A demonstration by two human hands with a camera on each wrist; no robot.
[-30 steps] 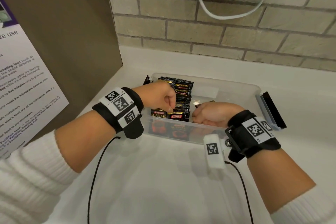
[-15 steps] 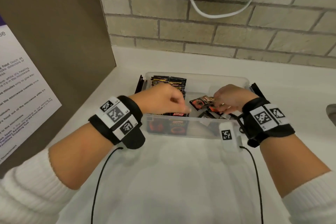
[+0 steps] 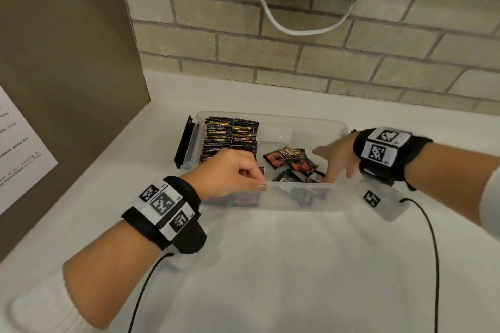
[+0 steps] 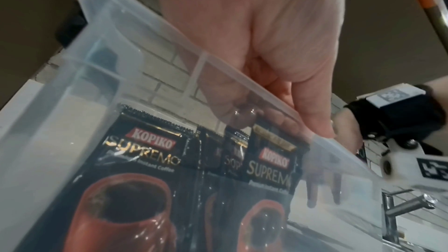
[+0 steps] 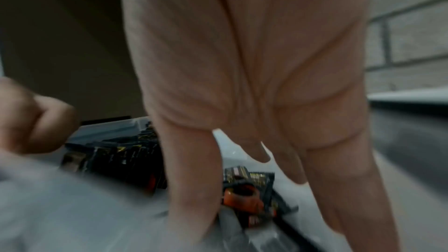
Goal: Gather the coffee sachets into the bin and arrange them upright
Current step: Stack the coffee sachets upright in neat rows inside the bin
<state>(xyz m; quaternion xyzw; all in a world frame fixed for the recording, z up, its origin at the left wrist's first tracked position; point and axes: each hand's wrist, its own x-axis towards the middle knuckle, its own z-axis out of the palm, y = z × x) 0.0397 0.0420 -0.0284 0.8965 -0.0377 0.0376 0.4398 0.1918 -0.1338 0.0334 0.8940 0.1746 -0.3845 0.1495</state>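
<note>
Hands working inside a clear bin [image 3: 273, 119] of coffee sachets on a white counter [image 3: 284, 265].

Upright sachets [image 3: 230, 135] stand packed in rows along the bin's left end, while loose sachets [image 3: 292, 161] lie flat and jumbled on the bin floor toward the right. The left hand [image 3: 230, 173] sits at the near wall with fingers curled, thumb tip on the rim; whether the fingers hold a sachet cannot be told. The right hand [image 3: 335, 159] reaches in from the right with fingers straight and spread, pointing down among the loose sachets, gripping nothing visible. Behind the counter rises a brick wall [image 3: 297, 43].
</note>
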